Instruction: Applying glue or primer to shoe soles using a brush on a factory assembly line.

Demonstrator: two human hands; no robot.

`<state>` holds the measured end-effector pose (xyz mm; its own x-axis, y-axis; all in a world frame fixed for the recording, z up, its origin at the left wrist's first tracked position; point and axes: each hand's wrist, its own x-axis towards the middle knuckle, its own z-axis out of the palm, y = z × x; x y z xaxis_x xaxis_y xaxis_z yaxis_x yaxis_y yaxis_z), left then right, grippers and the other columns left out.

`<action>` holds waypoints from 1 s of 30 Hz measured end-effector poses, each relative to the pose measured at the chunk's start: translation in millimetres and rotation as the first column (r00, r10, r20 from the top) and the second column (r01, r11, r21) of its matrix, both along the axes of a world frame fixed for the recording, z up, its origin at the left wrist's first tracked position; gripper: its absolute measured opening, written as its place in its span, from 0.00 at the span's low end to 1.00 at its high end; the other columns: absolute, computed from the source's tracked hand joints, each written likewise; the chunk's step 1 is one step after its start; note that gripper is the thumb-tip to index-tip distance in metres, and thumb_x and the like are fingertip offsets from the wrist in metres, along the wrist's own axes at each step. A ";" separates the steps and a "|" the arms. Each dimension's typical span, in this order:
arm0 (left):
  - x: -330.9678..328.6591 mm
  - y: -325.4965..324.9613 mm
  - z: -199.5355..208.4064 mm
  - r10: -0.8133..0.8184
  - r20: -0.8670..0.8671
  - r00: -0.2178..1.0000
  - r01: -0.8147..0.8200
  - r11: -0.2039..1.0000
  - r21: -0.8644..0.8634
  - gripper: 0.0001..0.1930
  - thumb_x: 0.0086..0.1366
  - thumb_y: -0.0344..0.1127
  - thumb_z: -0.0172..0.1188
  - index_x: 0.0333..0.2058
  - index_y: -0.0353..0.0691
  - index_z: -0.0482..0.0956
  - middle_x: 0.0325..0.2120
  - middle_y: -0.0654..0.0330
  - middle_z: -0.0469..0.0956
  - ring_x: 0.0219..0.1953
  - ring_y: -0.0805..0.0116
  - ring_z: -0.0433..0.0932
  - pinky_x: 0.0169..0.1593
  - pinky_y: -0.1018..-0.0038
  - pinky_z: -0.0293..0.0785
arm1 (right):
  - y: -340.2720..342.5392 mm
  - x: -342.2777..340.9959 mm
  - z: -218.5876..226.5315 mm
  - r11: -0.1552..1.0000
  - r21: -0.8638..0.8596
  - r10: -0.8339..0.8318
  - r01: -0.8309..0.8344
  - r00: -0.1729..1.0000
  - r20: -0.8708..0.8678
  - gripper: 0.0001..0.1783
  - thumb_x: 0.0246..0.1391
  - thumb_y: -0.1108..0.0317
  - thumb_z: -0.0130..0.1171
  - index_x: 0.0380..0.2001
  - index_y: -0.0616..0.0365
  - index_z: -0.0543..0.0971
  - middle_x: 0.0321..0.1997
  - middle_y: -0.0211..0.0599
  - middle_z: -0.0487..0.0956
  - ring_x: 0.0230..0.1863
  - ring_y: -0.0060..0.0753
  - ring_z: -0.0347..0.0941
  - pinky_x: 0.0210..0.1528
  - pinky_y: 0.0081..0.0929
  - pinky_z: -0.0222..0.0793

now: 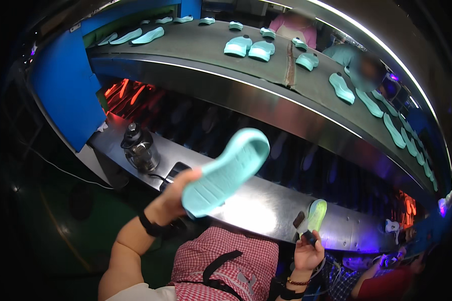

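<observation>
My left hand (175,198), a dark band at its wrist, grips a teal shoe sole (226,173) by its lower end. The sole is raised and tilted above the metal bench, its hollowed, ribbed face showing. Lower right, my right hand (308,254) has its fingers closed on a small dark object (310,238) whose kind I cannot make out. Just beyond those fingers a yellow-green sole (316,213) lies at the bench, beside a small brown block (299,219). Whether the right hand touches that sole is unclear.
A steel bench (356,232) runs before me, with a dark-lidded clear jug (140,150) on its left. Above it, a conveyor belt (196,42) carries several teal soles (261,50). Heater glow (128,93) shows below. Other people (299,30) are across the belt and at lower right.
</observation>
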<state>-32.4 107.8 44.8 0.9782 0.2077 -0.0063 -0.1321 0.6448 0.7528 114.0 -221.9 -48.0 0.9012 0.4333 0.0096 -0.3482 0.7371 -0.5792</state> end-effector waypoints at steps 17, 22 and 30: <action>228.5 185.7 172.1 0.597 0.095 0.797 -0.089 -0.040 0.995 0.35 0.55 0.49 0.53 0.59 0.47 0.53 0.56 0.45 0.55 0.58 0.50 0.56 0.58 0.60 0.53 | -14.7 23.7 -40.3 0.993 -0.098 -0.083 0.058 0.959 -0.270 0.20 0.45 0.66 0.47 0.42 0.65 0.73 0.37 0.47 0.76 0.37 0.42 0.72 0.39 0.33 0.68; 262.9 172.7 165.3 0.653 0.013 0.757 0.261 -0.321 0.910 0.37 0.55 0.53 0.51 0.60 0.50 0.50 0.54 0.45 0.61 0.58 0.51 0.57 0.59 0.62 0.53 | -16.2 27.4 -44.7 0.989 -0.126 -0.121 0.083 0.935 -0.335 0.20 0.44 0.66 0.47 0.42 0.65 0.73 0.34 0.45 0.77 0.34 0.41 0.73 0.37 0.33 0.69; 289.7 157.4 166.7 0.412 0.011 0.911 0.167 -0.393 0.904 0.24 0.52 0.51 0.57 0.41 0.39 0.72 0.41 0.46 0.73 0.46 0.55 0.70 0.49 0.67 0.64 | -49.0 25.3 -73.7 0.979 -0.153 -0.188 0.137 0.897 -0.400 0.20 0.44 0.66 0.48 0.41 0.66 0.73 0.34 0.45 0.77 0.34 0.42 0.73 0.37 0.33 0.69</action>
<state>257.3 265.2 211.5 0.9235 0.3267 0.2012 0.2711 -0.9267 0.2600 139.3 -270.9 -121.8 0.8717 0.2555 -0.4181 -0.4548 0.7393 -0.4966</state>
